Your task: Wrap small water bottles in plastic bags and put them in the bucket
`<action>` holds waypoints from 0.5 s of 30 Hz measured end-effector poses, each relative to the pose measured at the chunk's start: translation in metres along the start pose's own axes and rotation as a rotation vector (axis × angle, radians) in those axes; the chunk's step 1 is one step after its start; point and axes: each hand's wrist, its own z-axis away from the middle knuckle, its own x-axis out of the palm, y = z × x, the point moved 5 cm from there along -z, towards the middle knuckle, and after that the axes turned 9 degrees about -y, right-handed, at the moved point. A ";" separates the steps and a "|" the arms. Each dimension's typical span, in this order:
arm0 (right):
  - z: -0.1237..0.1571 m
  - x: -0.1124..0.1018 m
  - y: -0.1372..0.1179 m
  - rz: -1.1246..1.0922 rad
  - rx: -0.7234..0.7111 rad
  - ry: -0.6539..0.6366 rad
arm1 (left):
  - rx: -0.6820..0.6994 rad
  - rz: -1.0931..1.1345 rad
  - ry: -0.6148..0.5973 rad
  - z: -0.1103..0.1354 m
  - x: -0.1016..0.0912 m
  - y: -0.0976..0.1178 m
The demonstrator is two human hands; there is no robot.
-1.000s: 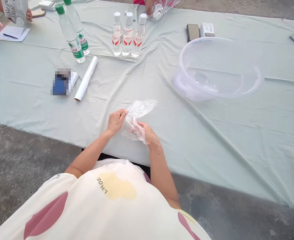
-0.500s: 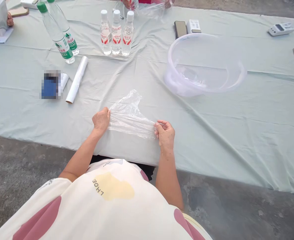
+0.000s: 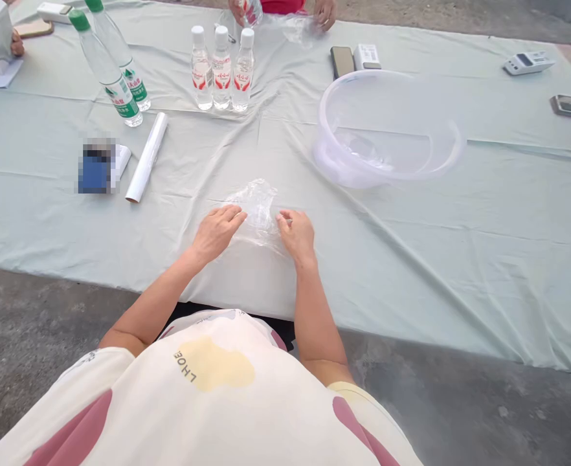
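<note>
As L hand (image 3: 217, 233) (fingers together) & R hand (image 3: 298, 235) (curled), pinches unclear, prob. spread clear crinkled plastic film (image 3: 258, 202) L of round lilac plastic tub (image 3: 328, 159), edge-pinching likely needed next.

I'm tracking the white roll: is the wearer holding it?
No, the white roll lies on the tablecloth, apart from the left hand and right hand.

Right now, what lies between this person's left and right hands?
Crumpled clear plastic film lies between the left hand and the right hand, over the pale tablecloth. The head view shows this.
</note>
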 end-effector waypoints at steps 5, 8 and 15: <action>-0.004 0.033 -0.023 0.004 -0.063 -0.135 | -0.029 0.010 -0.255 -0.005 0.034 -0.009; 0.003 0.020 -0.021 -0.245 0.001 -0.135 | -0.086 0.045 -0.293 0.003 0.040 -0.021; -0.001 -0.008 -0.011 -0.790 0.221 -0.402 | -0.111 0.045 -0.355 0.002 0.040 -0.035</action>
